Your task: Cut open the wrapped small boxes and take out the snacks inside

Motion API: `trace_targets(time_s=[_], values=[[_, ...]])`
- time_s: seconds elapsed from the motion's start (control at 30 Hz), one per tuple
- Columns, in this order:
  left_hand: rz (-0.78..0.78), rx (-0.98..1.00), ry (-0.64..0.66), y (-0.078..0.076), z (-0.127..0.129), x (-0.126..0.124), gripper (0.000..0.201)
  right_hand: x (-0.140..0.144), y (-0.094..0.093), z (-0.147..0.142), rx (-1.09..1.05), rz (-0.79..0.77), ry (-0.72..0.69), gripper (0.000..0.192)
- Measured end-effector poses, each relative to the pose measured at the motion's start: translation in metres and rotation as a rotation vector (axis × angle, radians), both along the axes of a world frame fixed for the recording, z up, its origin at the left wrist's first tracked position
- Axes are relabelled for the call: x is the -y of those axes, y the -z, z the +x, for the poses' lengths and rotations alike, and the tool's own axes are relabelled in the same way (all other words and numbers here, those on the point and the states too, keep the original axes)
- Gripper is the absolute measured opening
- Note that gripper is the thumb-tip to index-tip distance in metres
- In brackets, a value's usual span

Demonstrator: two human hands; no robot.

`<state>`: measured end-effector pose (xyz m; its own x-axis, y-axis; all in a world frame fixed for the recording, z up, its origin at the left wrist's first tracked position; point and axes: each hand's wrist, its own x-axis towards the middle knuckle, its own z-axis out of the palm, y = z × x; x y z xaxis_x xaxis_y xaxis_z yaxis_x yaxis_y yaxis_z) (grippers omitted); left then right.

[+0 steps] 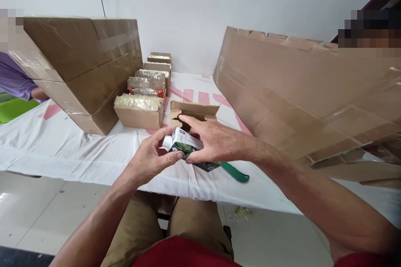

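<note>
Holding the small carton above the table edge, my left hand and right hand both grasping it; four little boxes look filled, the open box waits empty.

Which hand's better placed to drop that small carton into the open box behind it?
Right, probably. The right hand lies over the small carton, fingers reaching toward the open box. The left hand pinches only the cap end, nearer the body.
</note>
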<state>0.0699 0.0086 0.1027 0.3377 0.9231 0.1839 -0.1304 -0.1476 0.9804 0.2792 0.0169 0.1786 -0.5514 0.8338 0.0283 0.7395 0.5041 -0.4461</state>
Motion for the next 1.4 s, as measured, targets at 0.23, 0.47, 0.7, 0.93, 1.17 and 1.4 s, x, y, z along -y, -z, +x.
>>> trace_targets(time_s=[0.23, 0.47, 0.7, 0.93, 1.17, 1.4], values=[[-0.037, 0.198, -0.210, -0.013, -0.027, -0.006, 0.064, -0.001, -0.013, 0.006, -0.375, 0.029, -0.064, 0.080], [0.058, 0.295, -0.259, -0.049, -0.046, -0.016, 0.054, -0.003, -0.001, 0.002, -0.727, 0.070, 0.022, 0.061], [0.274, 0.315, -0.172, -0.088, -0.067, -0.026, 0.033, -0.010, -0.032, -0.013, -0.969, 0.226, -0.040, 0.052], [0.344, 0.260, -0.127, -0.126, -0.077, -0.034, 0.032, -0.017, -0.053, -0.012, -1.048, 0.323, -0.139, 0.042], [0.438, 0.214, -0.150, -0.136, -0.073, -0.029, 0.031, -0.011, -0.062, -0.011, -1.047, 0.331, -0.178, 0.041], [0.488, 0.181, -0.124, -0.138, -0.075, -0.023, 0.030, -0.007, -0.063, -0.009, -0.984, 0.377, -0.170, 0.043]])
